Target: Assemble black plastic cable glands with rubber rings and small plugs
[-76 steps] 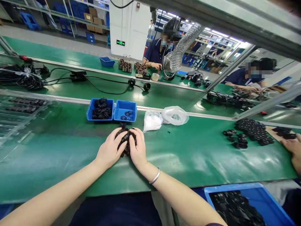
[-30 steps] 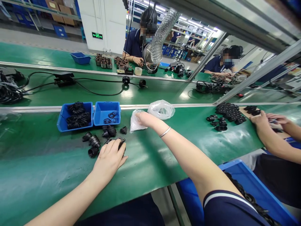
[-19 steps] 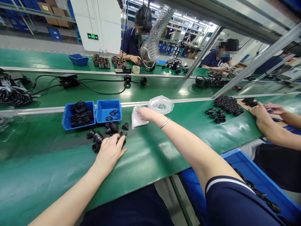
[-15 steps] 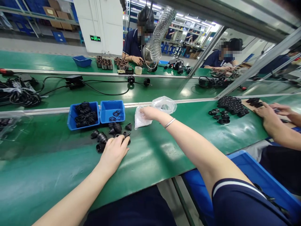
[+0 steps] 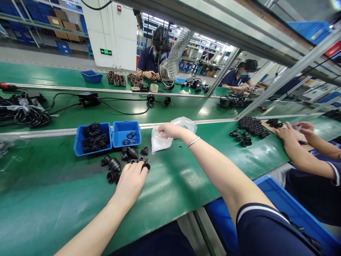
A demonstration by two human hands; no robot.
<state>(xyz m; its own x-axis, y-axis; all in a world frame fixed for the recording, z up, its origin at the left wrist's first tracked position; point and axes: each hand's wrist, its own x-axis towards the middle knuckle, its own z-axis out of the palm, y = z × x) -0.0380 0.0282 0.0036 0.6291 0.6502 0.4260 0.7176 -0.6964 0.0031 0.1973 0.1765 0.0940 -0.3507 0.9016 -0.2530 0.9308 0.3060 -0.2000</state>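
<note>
The left hand (image 5: 131, 184) arches palm down over a squat black rubber fitting (image 5: 145, 167), which sits just beyond its fingertips (image 5: 141, 166); the fitting's round open end seems to face upward, so its short axis stands about upright, and the fingers touch it or lie just beside it, though I cannot tell whether they are closed on it or only resting; the right hand (image 5: 169, 130) reaches well away, up and to the right, its fingers bunched on a crumpled clear polythene bag (image 5: 160, 141), whose length runs diagonally away across the bench; whether they pinch the film or merely press it cannot be told; the left hand is plainly the nearer to the fitting; a loose cluster of black moulded rubber fittings (image 5: 114, 165) lies just beside it on the green bench mat (image 5: 53, 199); beyond stand two open blue plastic bins (image 5: 126, 126) of black rubber rings; the left hand hides the fitting's lower side, and the bag's contents cannot be made out.
</note>
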